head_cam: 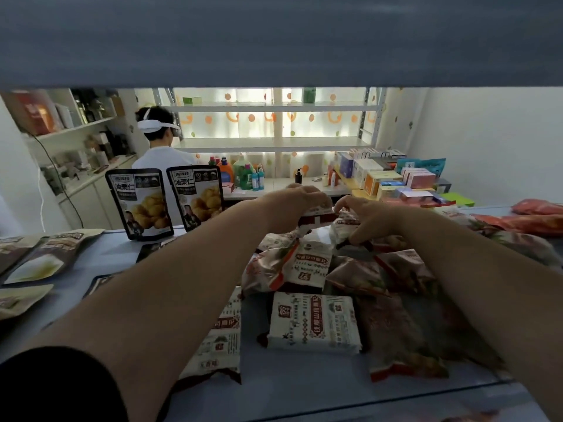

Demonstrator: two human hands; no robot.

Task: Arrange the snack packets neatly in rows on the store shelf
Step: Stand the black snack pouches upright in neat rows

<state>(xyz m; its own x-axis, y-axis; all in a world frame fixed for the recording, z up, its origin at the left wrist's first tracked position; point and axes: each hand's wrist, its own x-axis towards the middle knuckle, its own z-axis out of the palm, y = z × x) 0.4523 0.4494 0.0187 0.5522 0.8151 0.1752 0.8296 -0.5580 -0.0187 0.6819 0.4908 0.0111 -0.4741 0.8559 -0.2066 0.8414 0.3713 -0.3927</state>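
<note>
Both arms reach to 12 o'clock over the shelf. The left hand curls its fingers over the top edge of a white-and-red packet at the far end of the heap. At 3 o'clock from it, nearly touching, the right hand has its fingers bent down into a second packet; it looks like a pinch on crinkled wrap, though the contact is partly hidden.

The heap lies mid-shelf, its packets tilted and overlapping. At 6 o'clock, 1 flat packet lies face up. At 10 o'clock, 2 black pouches stand upright at the back.

These packets are probably light, soft pillow bags with glossy film: they will slip on each other, sag if lifted by a corner, and the contents may crush under a hard squeeze. The best hold is likely across a short end or along both long edges, thumb on 1 face and fingers on the other, with light pressure. Any pull from the heap risks dragging neighbours along.
</note>
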